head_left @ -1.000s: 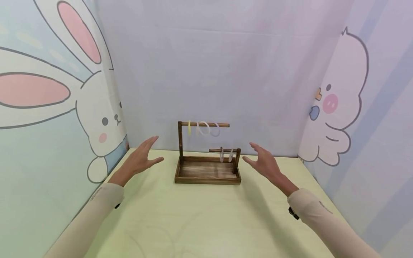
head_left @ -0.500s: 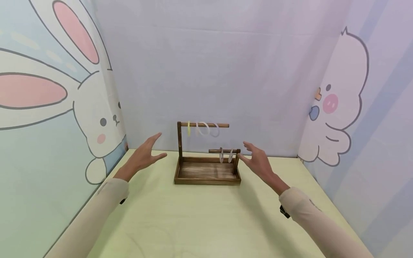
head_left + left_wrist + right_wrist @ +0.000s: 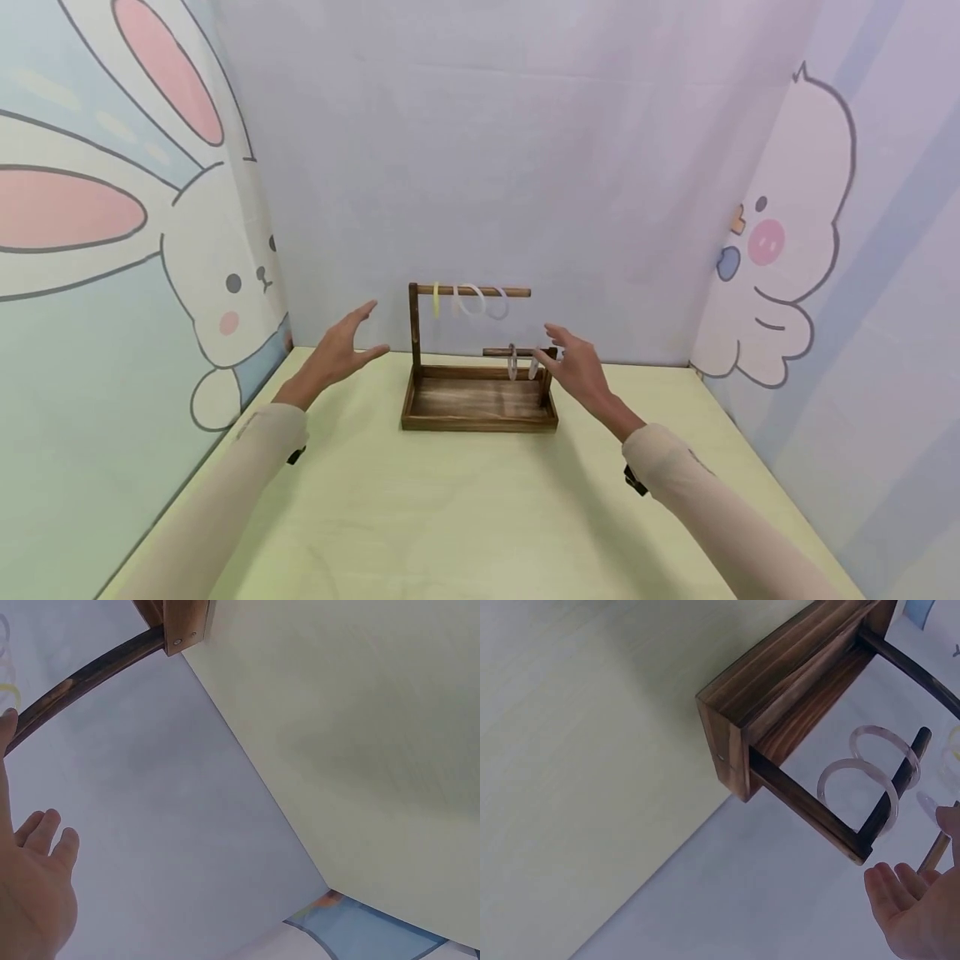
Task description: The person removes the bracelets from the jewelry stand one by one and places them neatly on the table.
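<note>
A dark wooden two-bar stand with a shallow tray (image 3: 480,423) sits on the table. From its upper bar (image 3: 521,292) hang a yellow bangle (image 3: 437,302), white ones (image 3: 483,300) and a pale lilac one (image 3: 506,307). Two translucent bangles (image 3: 512,367) hang on the short lower bar (image 3: 492,352); the right wrist view shows the bangles (image 3: 822,787) larger. My left hand (image 3: 336,358) hovers left of the stand, fingers extended, thumb apart, holding nothing. My right hand (image 3: 581,367) is at the lower bar's post, fingers spread and partly overlapping it; contact is unclear.
The pale yellow-green table (image 3: 450,508) stretches in front of the stand. A grey-lilac backdrop (image 3: 480,167) rises behind it. Printed cloth walls stand on both sides, one with a rabbit (image 3: 202,292), the other with a white chick-like figure (image 3: 795,308).
My right hand has moved left, from beside the stand to over its lower post. The left hand has shifted slightly right and up. The bangles hang as before.
</note>
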`<state>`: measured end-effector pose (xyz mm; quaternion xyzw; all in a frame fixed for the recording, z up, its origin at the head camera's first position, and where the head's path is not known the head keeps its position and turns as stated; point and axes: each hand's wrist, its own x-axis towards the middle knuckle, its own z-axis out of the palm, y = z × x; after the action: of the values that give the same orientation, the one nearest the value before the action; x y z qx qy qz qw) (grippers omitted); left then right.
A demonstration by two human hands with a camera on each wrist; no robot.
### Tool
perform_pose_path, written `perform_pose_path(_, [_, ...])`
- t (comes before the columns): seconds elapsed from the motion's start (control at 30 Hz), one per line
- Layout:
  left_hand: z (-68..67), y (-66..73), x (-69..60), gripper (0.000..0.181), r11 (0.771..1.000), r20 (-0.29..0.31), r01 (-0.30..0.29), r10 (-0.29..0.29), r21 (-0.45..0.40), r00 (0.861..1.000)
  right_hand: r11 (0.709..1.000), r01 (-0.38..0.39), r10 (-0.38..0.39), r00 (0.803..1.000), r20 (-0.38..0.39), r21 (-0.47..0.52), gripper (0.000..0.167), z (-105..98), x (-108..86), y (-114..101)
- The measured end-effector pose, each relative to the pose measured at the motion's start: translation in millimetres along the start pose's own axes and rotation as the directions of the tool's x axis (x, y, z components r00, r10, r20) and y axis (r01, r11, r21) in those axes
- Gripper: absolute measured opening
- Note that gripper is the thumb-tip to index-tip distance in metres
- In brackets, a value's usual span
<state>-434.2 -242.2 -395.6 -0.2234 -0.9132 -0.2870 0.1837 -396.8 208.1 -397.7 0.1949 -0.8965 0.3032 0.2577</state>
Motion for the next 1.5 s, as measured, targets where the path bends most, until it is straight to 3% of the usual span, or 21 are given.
perform_pose_path(0.33, [7.4,10.0,20.5,0.09,0.999,-0.022,-0.034,0.033,-0.033,0.999,1.0,-0.008,0.008,1.0,0.008,0.011,0.056,11,8.5,-9])
perform_pose_path(0.63, [9.9,14.0,34.4,0.087,0.989,-0.067,-0.117,0.111,-0.088,0.991,1.0,0.026,-0.026,1.0,-0.012,0.014,0.055,16,21.4,-11])
perform_pose_path(0.97, [10.7,23.3,45.8,0.087,0.987,-0.059,-0.126,0.12,-0.104,0.991,0.999,0.035,-0.034,0.999,-0.035,0.04,0.053,29,35.8,-17])
perform_pose_path(1.23, [14.5,23.1,55.3,0.087,0.984,-0.07,-0.141,0.134,-0.111,0.989,0.992,-0.035,0.037,0.999,-0.013,0.124,0.054,38,46.3,-28])
perform_pose_path(1.5, [17.8,23.2,61.7,0.081,0.98,-0.073,-0.158,0.15,-0.123,0.986,0.993,-0.031,0.033,0.999,-0.016,0.111,0.055,45,55.5,-30])
